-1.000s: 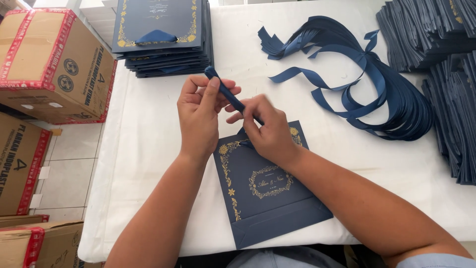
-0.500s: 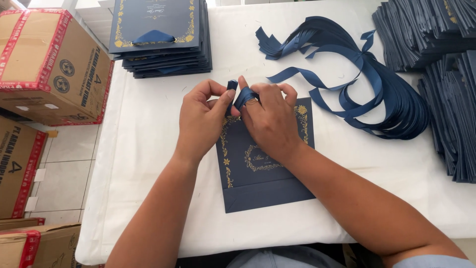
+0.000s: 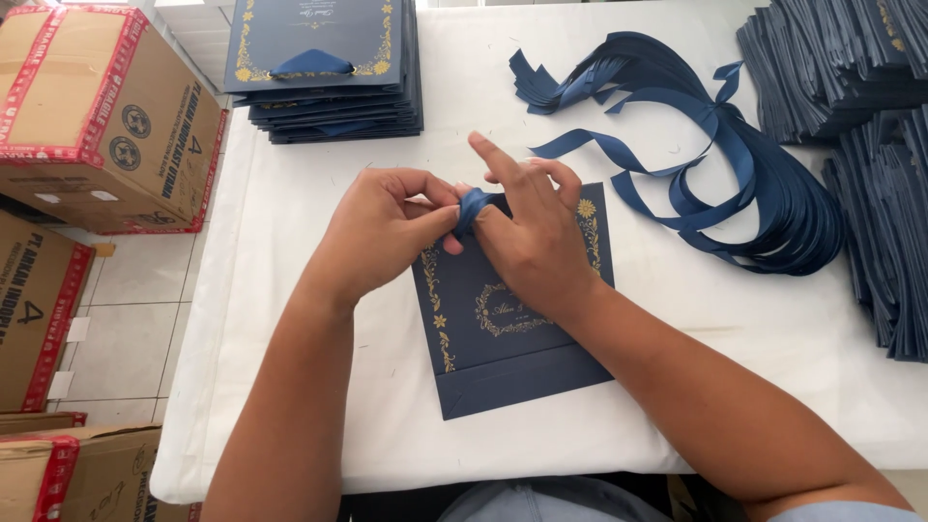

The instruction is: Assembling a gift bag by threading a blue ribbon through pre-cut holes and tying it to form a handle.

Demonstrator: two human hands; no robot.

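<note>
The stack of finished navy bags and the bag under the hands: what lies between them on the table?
Head view: only bare white tablecloth lies between the stack and the flat bag.

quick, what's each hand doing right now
left hand: closed, pinching the blue ribbon
right hand: on the same ribbon, index finger raised

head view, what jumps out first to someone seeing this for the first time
Mid-table, the left hand and right hand meet over a navy ribbon piece, pinching it above a flat navy paper bag with gold floral print. To the right sprawls a big loop of loose navy ribbons; a stack of finished bags sits at the table's far left.
</note>
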